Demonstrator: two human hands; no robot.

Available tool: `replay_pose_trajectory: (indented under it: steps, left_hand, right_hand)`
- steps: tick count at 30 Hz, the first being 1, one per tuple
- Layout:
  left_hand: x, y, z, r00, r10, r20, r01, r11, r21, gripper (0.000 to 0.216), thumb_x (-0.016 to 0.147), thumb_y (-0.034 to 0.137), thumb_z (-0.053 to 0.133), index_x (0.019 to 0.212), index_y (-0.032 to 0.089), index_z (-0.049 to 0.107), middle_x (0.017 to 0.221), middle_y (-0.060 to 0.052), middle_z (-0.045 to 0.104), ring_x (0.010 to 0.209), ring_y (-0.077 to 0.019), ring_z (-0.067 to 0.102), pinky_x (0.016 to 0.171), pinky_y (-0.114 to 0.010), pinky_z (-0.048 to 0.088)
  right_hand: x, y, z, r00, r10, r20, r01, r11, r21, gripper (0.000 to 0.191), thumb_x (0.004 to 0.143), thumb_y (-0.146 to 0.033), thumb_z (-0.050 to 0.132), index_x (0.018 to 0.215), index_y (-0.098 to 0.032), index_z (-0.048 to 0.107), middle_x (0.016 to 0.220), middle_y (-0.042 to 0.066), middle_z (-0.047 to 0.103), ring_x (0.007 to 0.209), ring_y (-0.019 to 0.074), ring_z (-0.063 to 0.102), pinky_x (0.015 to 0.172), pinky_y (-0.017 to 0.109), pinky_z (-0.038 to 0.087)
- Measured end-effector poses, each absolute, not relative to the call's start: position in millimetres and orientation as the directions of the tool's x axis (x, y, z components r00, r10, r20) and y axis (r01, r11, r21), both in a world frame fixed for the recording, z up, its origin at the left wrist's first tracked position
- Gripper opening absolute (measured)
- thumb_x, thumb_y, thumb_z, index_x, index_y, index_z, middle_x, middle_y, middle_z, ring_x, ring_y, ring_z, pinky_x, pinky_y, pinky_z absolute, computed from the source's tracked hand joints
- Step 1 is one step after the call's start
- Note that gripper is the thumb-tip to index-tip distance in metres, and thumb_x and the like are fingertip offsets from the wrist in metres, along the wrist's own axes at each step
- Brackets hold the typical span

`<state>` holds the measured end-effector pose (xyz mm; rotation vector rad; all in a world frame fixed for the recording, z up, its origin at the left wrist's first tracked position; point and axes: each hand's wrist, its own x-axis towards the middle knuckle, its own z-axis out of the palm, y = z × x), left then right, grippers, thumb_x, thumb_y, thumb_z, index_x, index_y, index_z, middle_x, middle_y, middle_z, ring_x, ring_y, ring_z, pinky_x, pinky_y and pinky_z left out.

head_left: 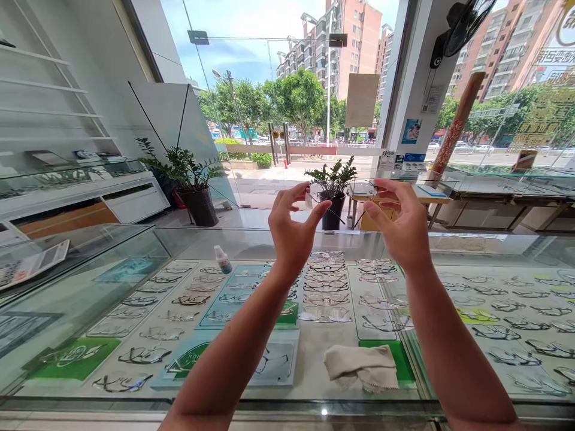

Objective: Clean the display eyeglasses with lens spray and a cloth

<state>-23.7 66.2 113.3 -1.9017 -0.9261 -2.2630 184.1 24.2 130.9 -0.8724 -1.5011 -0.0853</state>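
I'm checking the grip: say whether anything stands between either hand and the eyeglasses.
Nothing clearly does: the left hand and right hand hold the eyeglasses at opposite sides. A small pale patch beside the left fingers is too unclear to identify.

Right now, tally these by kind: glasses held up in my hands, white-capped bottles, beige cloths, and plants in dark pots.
Held glasses: 1
White-capped bottle: 1
Beige cloth: 1
Potted plants, left and centre: 2
Total: 5
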Motion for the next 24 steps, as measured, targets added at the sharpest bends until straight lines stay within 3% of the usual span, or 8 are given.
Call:
replay_pose_trajectory:
  steps: [3, 12, 19, 24]
  left_hand:
    - [-23.8, 63.5, 114.6, -0.234, 0.299, 0.925, 0.429, -0.822, 0.374, 0.043, 0.085, 0.041, 0.091, 0.123, 0.029, 0.075, 0.111, -0.005, 0.079, 0.100, -0.0214, 0.074, 0.076, -0.035, 0.057]
    - [-24.9, 59.7, 118.6, -0.242, 0.019, 0.970, 0.546, -0.824, 0.152, 0.047, 0.086, 0.042, 0.089, 0.128, 0.028, 0.073, 0.116, -0.005, 0.078, 0.101, -0.0225, 0.074, 0.085, -0.039, 0.062]
    - [-25.4, 63.5, 117.4, -0.289, 0.020, 0.957, 0.478, -0.863, 0.162, 0.050, 0.086, 0.041, 0.090, 0.131, 0.030, 0.073, 0.120, -0.005, 0.078, 0.102, -0.0223, 0.073, 0.082, -0.038, 0.061]
    - [-29.6, 65.5, 119.0, -0.284, 0.037, 0.958, 0.478, -0.861, 0.175, 0.052, 0.087, 0.042, 0.088, 0.135, 0.032, 0.071, 0.123, -0.005, 0.078, 0.104, -0.0231, 0.073, 0.082, -0.038, 0.060]
  right_hand:
    - [183.5, 25.5, 130.0, 0.137, 0.448, 0.883, 0.542, 0.713, -0.446, 0.038, 0.095, -0.036, 0.075, 0.131, -0.027, 0.070, 0.127, 0.010, 0.071, 0.113, 0.0274, 0.072, 0.094, 0.050, 0.064]
    - [181.0, 26.2, 129.6, 0.112, 0.377, 0.919, 0.523, 0.764, -0.377, 0.040, 0.097, -0.035, 0.072, 0.136, -0.030, 0.067, 0.135, 0.010, 0.068, 0.123, 0.0296, 0.070, 0.100, 0.052, 0.064]
    - [176.5, 17.6, 131.7, 0.109, 0.309, 0.945, 0.554, 0.770, -0.316, 0.038, 0.098, -0.036, 0.072, 0.135, -0.031, 0.066, 0.135, 0.011, 0.067, 0.122, 0.0305, 0.070, 0.100, 0.053, 0.065]
    - [175.6, 13.1, 132.7, 0.238, 0.360, 0.902, 0.471, 0.769, -0.431, 0.027, 0.101, -0.042, 0.068, 0.124, -0.029, 0.071, 0.124, 0.008, 0.075, 0.114, 0.0262, 0.075, 0.096, 0.048, 0.066]
